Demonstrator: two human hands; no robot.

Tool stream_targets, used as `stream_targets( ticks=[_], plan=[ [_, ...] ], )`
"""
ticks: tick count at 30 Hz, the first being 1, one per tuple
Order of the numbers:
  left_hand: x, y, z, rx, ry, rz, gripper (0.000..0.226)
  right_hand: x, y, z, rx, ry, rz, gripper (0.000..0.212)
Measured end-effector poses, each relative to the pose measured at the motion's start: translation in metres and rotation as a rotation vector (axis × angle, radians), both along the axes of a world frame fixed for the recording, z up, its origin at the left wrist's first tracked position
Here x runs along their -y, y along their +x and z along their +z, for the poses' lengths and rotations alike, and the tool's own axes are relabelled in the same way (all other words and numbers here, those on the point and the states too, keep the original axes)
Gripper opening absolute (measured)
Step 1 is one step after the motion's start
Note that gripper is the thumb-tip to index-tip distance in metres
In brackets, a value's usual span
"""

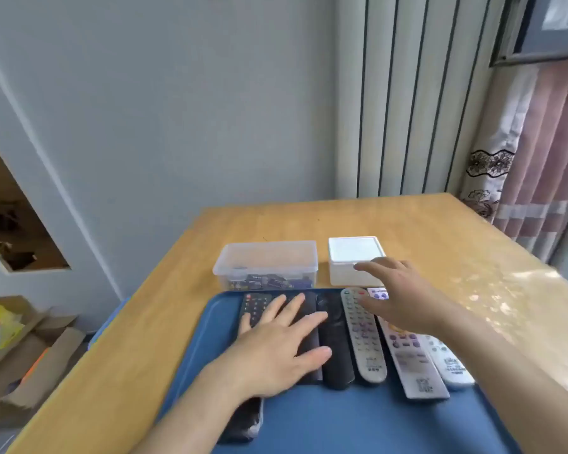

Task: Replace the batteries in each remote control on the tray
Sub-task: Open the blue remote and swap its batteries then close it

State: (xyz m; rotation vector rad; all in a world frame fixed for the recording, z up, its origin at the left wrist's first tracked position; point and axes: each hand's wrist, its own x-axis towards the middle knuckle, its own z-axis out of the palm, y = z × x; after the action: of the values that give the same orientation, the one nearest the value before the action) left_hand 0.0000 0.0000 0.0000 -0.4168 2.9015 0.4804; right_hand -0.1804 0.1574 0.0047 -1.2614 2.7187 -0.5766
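Note:
A blue tray (pixel 341 421) lies on the wooden table with several remote controls side by side. At the left are black remotes (pixel 335 348), one with buttons (pixel 254 306). To their right lie a grey remote (pixel 363 335) and two white remotes (pixel 410 358). My left hand (pixel 276 348) lies flat with spread fingers on the black remotes. Fingers extended, my right hand (pixel 397 296) hovers over the far ends of the grey and white remotes. A clear plastic box (pixel 266 260) behind the tray holds several dark batteries (pixel 269 283).
A white square box (pixel 354 257) stands behind the tray, just beyond my right fingertips. Cardboard boxes (pixel 30 348) sit on the floor at left. A radiator and a curtain (pixel 538 158) are beyond the table's far right.

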Motion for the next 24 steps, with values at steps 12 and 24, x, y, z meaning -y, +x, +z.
stream_targets(
  ticks=[12, 24],
  plan=[
    [0.005, -0.002, 0.000, -0.051, -0.206, 0.028, 0.036, 0.010, 0.034, -0.018, -0.050, 0.099, 0.072, 0.057],
    [-0.038, 0.007, 0.000, -0.069, -0.249, -0.058, 0.076, 0.003, 0.026, -0.010, -0.035, 0.147, 0.017, 0.046]
  ],
)
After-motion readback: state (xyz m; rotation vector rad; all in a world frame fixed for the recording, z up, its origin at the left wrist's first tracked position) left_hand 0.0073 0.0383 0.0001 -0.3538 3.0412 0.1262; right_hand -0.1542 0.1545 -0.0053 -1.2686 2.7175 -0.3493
